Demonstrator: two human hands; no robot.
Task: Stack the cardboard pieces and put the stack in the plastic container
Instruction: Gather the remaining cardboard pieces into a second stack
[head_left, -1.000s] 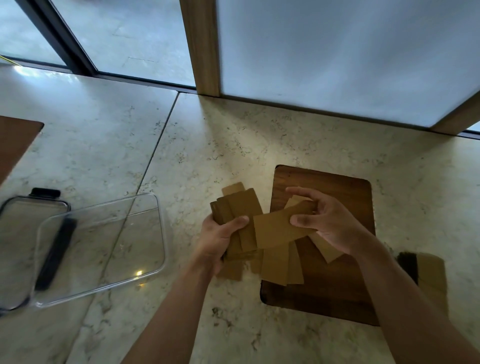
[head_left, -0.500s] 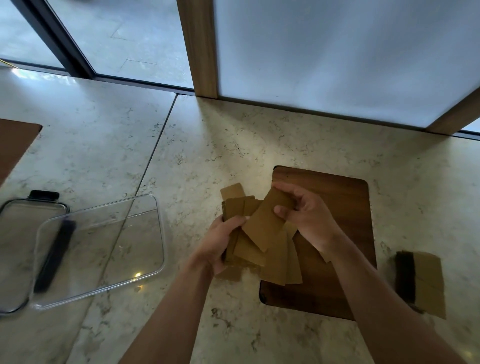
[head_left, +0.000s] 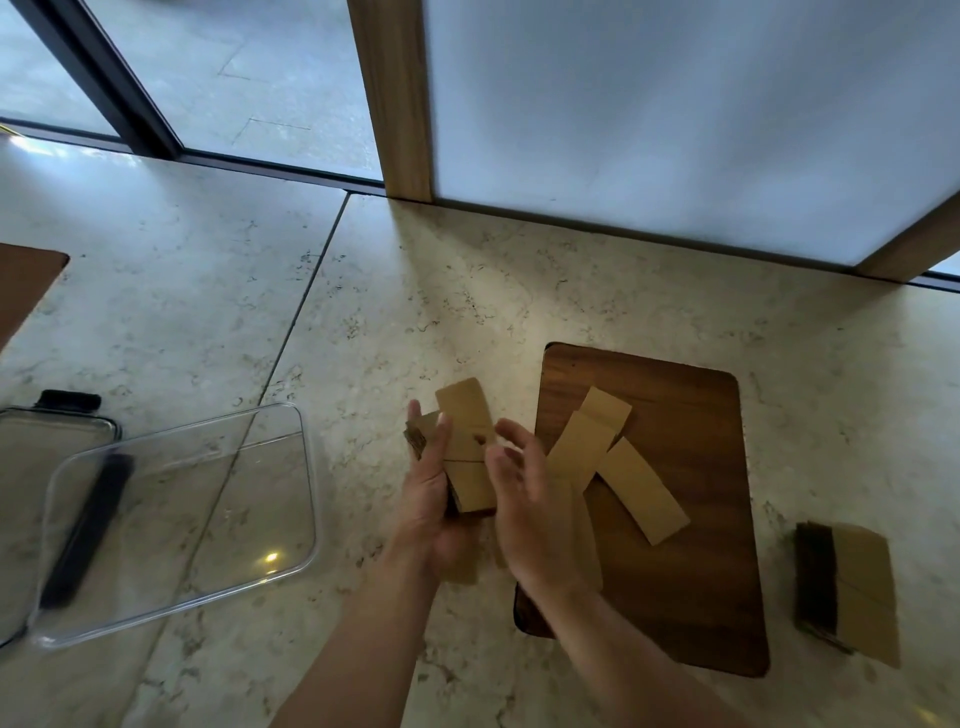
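My left hand (head_left: 431, 499) grips a stack of brown cardboard pieces (head_left: 467, 452), held above the stone surface just left of the wooden board (head_left: 691, 519). Fingers spread, my right hand (head_left: 524, 499) hovers against the stack's right side and holds nothing. Loose cardboard pieces (head_left: 623, 467) lie crossed on the board, and one more lies partly hidden under my right hand. The clear plastic container (head_left: 176, 519) sits empty at the left, well apart from both hands.
The container's lid (head_left: 52, 431) with a black clip lies under its left side. A separate cardboard stack (head_left: 852, 587) rests on the floor right of the board. A brown mat corner (head_left: 21, 280) shows at far left. A wall panel and wooden posts stand behind.
My right hand laid its cardboard piece onto the stack in my left hand and let go. The stack has been squared up and shifted left, off the board.
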